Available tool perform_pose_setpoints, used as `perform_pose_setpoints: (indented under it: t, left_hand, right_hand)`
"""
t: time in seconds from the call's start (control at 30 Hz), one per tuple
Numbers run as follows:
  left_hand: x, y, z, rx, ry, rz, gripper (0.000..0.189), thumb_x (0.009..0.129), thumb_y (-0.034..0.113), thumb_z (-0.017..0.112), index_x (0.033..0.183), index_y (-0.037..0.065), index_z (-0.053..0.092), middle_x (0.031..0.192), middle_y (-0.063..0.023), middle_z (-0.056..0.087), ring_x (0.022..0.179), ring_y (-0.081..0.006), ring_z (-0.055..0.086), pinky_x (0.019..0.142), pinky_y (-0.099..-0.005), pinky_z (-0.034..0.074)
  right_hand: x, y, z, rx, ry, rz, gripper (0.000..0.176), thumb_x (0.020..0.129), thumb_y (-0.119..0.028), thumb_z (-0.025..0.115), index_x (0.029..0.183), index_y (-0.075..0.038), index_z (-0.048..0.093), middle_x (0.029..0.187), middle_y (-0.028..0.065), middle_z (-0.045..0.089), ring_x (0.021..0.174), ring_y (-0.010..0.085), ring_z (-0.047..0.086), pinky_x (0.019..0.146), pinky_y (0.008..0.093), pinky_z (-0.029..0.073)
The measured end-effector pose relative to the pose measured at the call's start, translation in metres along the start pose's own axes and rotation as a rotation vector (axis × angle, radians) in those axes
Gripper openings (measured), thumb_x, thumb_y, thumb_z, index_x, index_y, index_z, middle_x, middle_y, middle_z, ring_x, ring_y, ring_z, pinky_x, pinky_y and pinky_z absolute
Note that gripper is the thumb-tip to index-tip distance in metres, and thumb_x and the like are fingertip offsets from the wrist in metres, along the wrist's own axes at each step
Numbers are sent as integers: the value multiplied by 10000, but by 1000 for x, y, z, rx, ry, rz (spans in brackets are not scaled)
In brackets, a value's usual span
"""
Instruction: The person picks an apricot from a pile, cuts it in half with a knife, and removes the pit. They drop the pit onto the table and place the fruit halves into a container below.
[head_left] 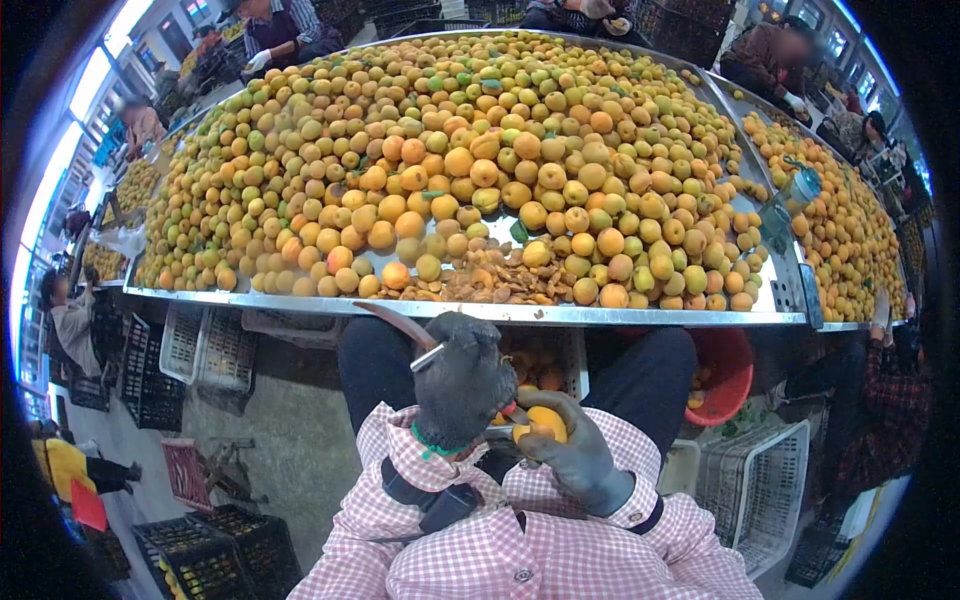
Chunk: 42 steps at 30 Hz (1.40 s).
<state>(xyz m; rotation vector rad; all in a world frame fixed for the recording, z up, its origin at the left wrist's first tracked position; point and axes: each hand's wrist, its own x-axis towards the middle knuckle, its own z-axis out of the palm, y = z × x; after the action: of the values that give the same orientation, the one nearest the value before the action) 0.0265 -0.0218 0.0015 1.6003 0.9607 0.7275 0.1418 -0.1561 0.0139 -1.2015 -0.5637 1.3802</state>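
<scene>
My left hand (458, 375), in a dark glove, is closed around a curved knife (398, 322). Its reddish-brown, tapering part sticks out to the upper left, beside a shiny metal piece. In front of my lap, my right hand (585, 455) grips a yellow-orange apricot (541, 424) in a grey glove. The two hands are close together, and a bit of metal and something red show between them at the fruit. Just past my hands, a heap of cut apricot pieces (505, 275) lies at the table's near edge.
Whole apricots (440, 150) are piled across the metal-rimmed table (600, 315). A container of fruit (540, 362) sits beneath it, between my knees. At right are a red basin (722, 370), a white crate (755, 490) and a teal-lidded bottle (790, 200). Several people sit around the tables.
</scene>
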Motion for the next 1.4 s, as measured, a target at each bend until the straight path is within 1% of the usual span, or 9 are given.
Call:
perform_pose_setpoints:
  t: [0.2, 0.43, 0.63, 0.7, 0.8, 1.13, 1.2, 1.3, 1.4]
  left_hand:
    - [-11, 2, 4, -1227, -114, -44, 313, 750, 158, 659, 1001, 38, 514, 921, -93, 563, 811, -228, 584, 667, -330, 504]
    - [-12, 10, -6, -739, -96, 121, 259, 761, 98, 706, 948, 31, 540, 878, -68, 581, 770, -132, 579, 640, -262, 515]
    - [-16, 12, 10, -1150, -218, -106, 165, 860, 151, 621, 892, 16, 531, 813, -59, 557, 620, -103, 548, 477, -233, 454]
    - [-14, 1, 12, -1328, -312, -4, 169, 886, 144, 578, 964, 19, 495, 799, -55, 540, 580, -108, 533, 439, -233, 435]
    - [-12, 24, 15, -904, -7, -55, 268, 934, 309, 495, 787, 86, 502, 506, 18, 363, 366, -108, 345, 361, -253, 290]
    - [-2, 30, -2, -1026, -30, 178, 344, 947, 289, 461, 632, 152, 432, 507, 34, 360, 389, -107, 361, 377, -262, 323]
    - [4, 0, -8, -1382, -334, 300, 151, 914, 185, 480, 1041, 104, 490, 1014, -35, 523, 755, -150, 556, 558, -351, 463]
    - [-5, 17, 3, -1377, -188, 170, 109, 906, 200, 504, 969, 115, 479, 880, -18, 506, 628, -145, 517, 498, -340, 428]
    - [-9, 27, 8, -1356, -44, 54, 215, 929, 241, 480, 739, 147, 447, 630, 19, 385, 462, -116, 390, 420, -283, 364]
  right_hand:
    - [-2, -2, 5, 66, -70, 23, 500, 849, -142, 647, 1270, -35, 399, 991, 97, 534, 713, 127, 569, 634, 259, 495]
    - [-8, 10, 6, 72, -123, -36, 469, 856, -110, 625, 1242, -19, 375, 915, 86, 541, 675, 120, 545, 586, 244, 474]
    - [-1, 12, 13, -115, -36, -258, 422, 850, -119, 627, 1190, -12, 400, 936, 104, 534, 697, 128, 545, 612, 247, 473]
    - [8, 29, 0, -506, -15, -497, 409, 845, -109, 627, 1176, -10, 407, 991, 123, 514, 750, 136, 553, 616, 244, 479]
    - [10, 12, 4, -386, -94, -457, 415, 845, -129, 632, 1175, -10, 410, 1051, 136, 489, 816, 153, 557, 680, 267, 487]
    - [2, 21, 13, 35, -67, -264, 438, 849, -130, 635, 1196, -13, 395, 1066, 138, 498, 846, 169, 584, 739, 281, 504]
    - [-1, 9, 17, 175, -111, -104, 448, 857, -130, 624, 1216, -11, 385, 1064, 125, 499, 809, 164, 585, 746, 283, 491]
    - [4, 26, 5, -292, -64, -270, 448, 866, -111, 599, 1238, -12, 370, 1046, 112, 509, 786, 159, 584, 737, 279, 485]
    - [-5, 13, 18, 23, -78, -184, 439, 868, -81, 577, 1245, -10, 363, 1061, 116, 503, 793, 154, 581, 709, 264, 483]
